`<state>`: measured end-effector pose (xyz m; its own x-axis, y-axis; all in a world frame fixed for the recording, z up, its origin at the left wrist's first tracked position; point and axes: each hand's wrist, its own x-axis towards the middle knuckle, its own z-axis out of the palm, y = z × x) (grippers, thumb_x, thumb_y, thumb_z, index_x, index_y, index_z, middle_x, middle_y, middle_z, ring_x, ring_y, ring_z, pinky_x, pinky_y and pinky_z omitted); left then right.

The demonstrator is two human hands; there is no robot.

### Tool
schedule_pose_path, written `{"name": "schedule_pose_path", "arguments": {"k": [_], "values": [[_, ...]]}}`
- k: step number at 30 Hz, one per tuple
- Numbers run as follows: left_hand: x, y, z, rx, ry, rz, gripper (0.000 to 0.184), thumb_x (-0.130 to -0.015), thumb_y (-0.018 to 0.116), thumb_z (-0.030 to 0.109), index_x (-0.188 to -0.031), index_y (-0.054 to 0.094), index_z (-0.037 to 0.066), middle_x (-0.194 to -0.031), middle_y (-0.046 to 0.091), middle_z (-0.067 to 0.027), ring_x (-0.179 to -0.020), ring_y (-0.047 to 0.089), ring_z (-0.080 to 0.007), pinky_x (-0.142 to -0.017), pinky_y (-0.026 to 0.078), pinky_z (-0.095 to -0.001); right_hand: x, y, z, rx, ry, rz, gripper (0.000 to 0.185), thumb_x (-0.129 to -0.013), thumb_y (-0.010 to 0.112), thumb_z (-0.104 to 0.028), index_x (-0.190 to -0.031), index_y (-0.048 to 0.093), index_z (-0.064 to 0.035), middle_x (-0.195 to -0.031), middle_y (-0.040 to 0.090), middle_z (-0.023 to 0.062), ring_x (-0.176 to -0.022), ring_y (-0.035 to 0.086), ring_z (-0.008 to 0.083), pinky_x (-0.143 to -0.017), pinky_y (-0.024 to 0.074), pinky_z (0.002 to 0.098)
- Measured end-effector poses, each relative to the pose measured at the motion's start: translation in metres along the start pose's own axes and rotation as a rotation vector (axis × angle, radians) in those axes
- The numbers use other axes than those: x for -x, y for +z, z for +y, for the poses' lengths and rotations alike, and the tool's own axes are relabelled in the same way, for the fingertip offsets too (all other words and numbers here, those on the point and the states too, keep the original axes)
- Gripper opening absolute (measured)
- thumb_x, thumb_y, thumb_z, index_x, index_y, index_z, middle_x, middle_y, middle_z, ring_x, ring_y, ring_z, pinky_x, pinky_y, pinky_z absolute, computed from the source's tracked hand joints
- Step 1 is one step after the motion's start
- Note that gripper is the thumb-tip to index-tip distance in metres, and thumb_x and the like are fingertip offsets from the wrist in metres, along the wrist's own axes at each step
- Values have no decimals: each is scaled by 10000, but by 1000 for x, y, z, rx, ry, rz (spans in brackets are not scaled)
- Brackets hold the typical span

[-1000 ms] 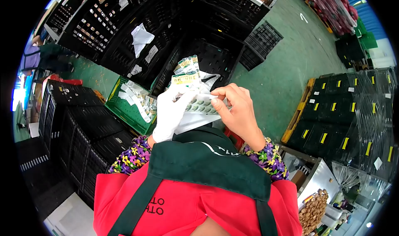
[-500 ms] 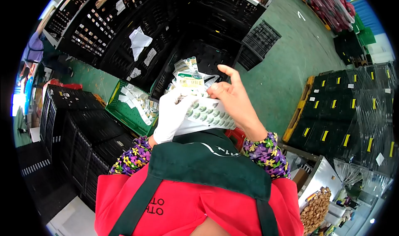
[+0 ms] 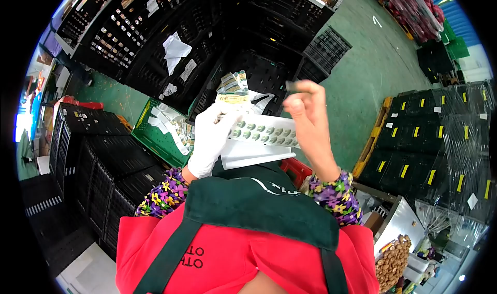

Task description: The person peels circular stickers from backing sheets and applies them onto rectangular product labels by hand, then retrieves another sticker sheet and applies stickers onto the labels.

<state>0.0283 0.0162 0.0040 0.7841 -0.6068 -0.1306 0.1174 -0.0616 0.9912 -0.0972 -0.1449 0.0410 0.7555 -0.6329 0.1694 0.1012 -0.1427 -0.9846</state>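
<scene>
In the head view, my gloved left hand (image 3: 211,138) is closed on a sticker sheet (image 3: 266,130), pinching its left end between thumb and fingers, so that it stretches out to the right with rows of small round green marks showing. At the far side of that same hand stand some printed packets (image 3: 233,97), white with yellow and green, though I cannot tell how they are held. Nearer me, below the sheet, lies white paper (image 3: 253,153), its near edge folded or rolled. My bare right hand (image 3: 313,123) is raised at the sheet's right end, index finger bent and thumb near it; a small blurred speck (image 3: 291,87) shows at the index fingertip, and I cannot tell whether those fingers pinch it or whether my palm touches the sheet. Beyond my hands, on the far side, sits an open black crate (image 3: 266,66). To the left of my glove, a green crate (image 3: 161,150) holds more packets and white strips. Black boxes (image 3: 103,144) are stacked farther left. On the right, across the green floor (image 3: 357,71), stand dark crates (image 3: 409,133) on a pallet, some under clear film. Near right, a brown heap (image 3: 394,263) lies beside a metal worktop (image 3: 396,224).
</scene>
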Motion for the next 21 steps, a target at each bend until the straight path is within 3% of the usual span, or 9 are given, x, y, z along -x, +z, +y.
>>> {"name": "schedule_pose_path", "arguments": {"k": [1,3,6,9,11,12,13,17,21], "values": [[5,5,5,-17,46,-73,113,-852,644,81,-901,665,-18,-775,651,-27,-692,567,-60,-633,449,-219,-3,3,-3,-110,160,-84,535,-934,574,-123,-1374,275,-66,-828,552,24,-790,519,76,-722,430,227],[11,9,16,-34,29,-246,121,-836,658,81,-916,681,-7,-883,686,-60,-769,615,-89,-692,486,-242,-7,14,-9,-150,315,-207,652,-898,601,-62,-1423,216,-77,-798,569,23,-730,532,79,-690,443,240],[14,14,16,-108,179,-458,130,-820,678,98,-923,697,21,-976,690,-79,-831,632,-126,-730,497,-264,-31,20,1,-185,260,-104,647,-863,595,30,-1399,249,-77,-767,579,25,-700,551,78,-657,457,235],[19,13,3,-366,-50,-597,148,-811,695,123,-909,699,12,-1007,702,-85,-823,620,-126,-747,489,-270,-60,12,-8,-281,151,74,580,-862,583,53,-1355,299,-58,-820,590,47,-746,563,87,-662,472,229],[27,15,-5,-260,36,-534,156,-814,693,140,-899,698,9,-949,710,-90,-798,625,-128,-732,491,-268,-70,4,-10,-298,163,118,582,-877,586,18,-1363,271,-42,-841,594,60,-777,567,98,-688,477,246],[28,14,-5,-257,56,-487,155,-818,687,134,-907,697,8,-943,709,-90,-803,627,-126,-735,491,-268,-68,7,-10,-317,149,208,426,-888,600,-29,-1268,410,1,-862,605,47,-779,561,87,-723,468,244],[28,12,-5,-252,75,-437,155,-821,681,128,-915,697,7,-936,709,-91,-809,629,-123,-738,492,-269,-63,7,-9,-317,152,201,426,-888,600,-29,-1268,410,1,-862,605,47,-779,561,87,-723,468,244],[24,9,3,-136,51,-279,162,-824,668,120,-932,697,3,-873,701,-93,-793,647,-142,-725,503,-279,-21,18,-2,-250,336,150,75,-878,639,-77,-883,631,-3,-875,617,-7,-801,537,52,-742,434,205],[21,10,8,-227,110,-196,127,-794,694,91,-881,712,0,-819,691,-79,-719,620,-120,-657,478,-249,6,33,10,-288,394,-3,118,-846,672,-88,-902,650,14,-876,620,18,-830,540,78,-772,432,231]]}}
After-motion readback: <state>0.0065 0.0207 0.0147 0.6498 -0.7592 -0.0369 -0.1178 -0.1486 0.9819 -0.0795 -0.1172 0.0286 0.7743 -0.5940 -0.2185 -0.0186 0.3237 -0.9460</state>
